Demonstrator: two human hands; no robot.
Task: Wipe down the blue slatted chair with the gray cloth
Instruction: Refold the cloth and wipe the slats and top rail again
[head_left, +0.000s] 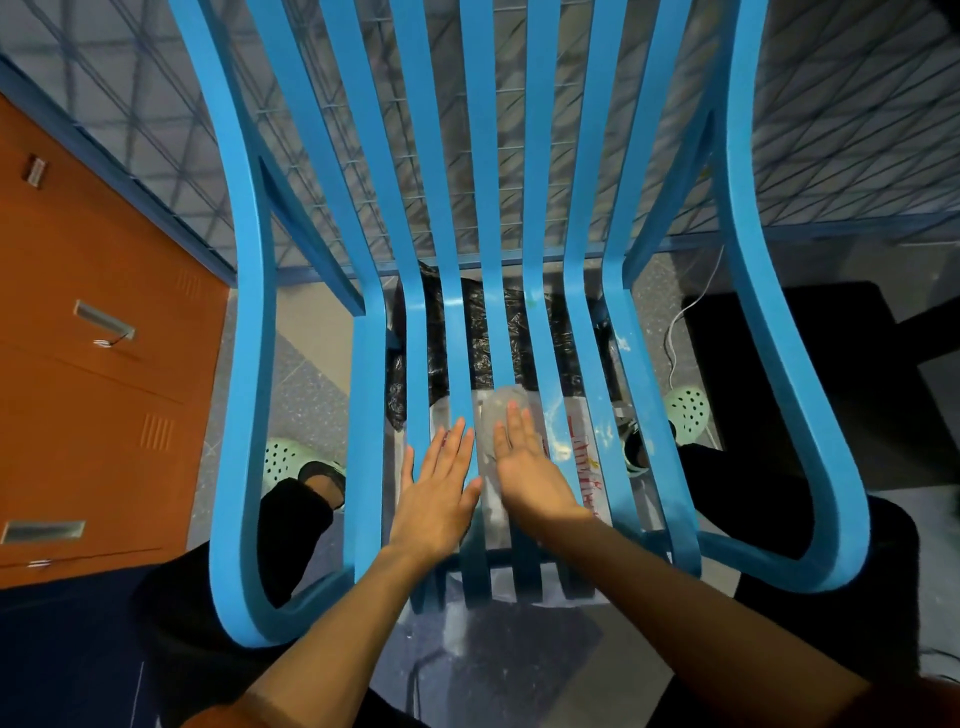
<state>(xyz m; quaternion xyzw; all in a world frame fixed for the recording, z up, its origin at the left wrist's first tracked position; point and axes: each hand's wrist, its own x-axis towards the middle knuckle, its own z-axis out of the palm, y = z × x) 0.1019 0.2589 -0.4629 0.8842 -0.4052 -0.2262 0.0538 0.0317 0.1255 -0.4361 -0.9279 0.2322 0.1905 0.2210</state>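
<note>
The blue slatted chair (582, 291) fills the view from above, its back slats running away from me and its armrests curving down both sides. My left hand (441, 493) lies flat on the seat slats near the front edge, fingers straight and spread. Just to its right, my right hand (524, 467) presses flat on a pale gray cloth (501, 402). Only a rounded edge of the cloth shows beyond my fingertips, on a middle slat. White dusty smears mark the slats to the right of this hand.
An orange metal locker (93, 322) stands close on the left. Under the seat lie a black plastic bag (472, 322) and a white printed sheet (584, 452). A blue-framed wire mesh (337, 156) is behind the chair, a black stool (810, 364) and white cable (680, 322) on the right. My green clogs (283, 460) flank the seat.
</note>
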